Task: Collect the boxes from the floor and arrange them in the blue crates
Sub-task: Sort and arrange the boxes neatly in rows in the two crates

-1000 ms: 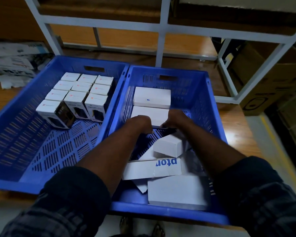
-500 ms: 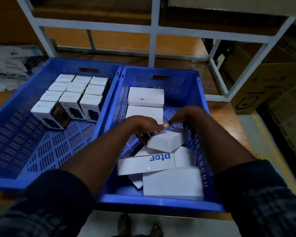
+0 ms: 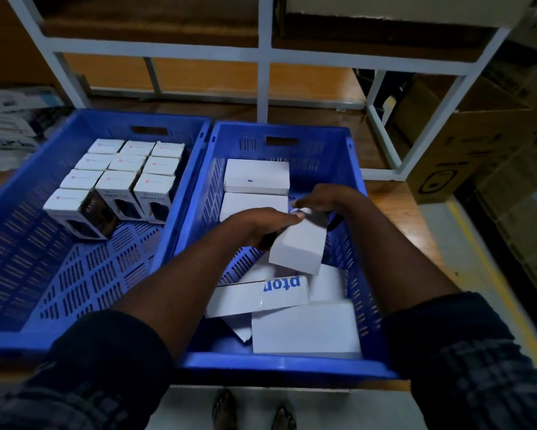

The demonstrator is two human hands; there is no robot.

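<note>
1. Head view: two blue crates sit side by side on a wooden surface, the left crate and the right crate.
2. Left hand: over the right crate, fingers laid across the upper end of a white box, gripping it.
3. Right hand: fingers curled over the same box's far end, holding it from the other side.
4. Box: tilted, in the middle of the right crate, lower end over the loose boxes. Contact with them cannot be told.
5. Far boxes: two, white and flat, one behind the other by the right crate's far wall.
6. Pton box: askew in the near half, blue lettering upside down. The big box lies just beside it at the near wall.
7. Small boxes: upright in rows, in the far part of the left crate.
8. Shelf frame, white, behind the crates; carton to the right; papers to the left.
</note>
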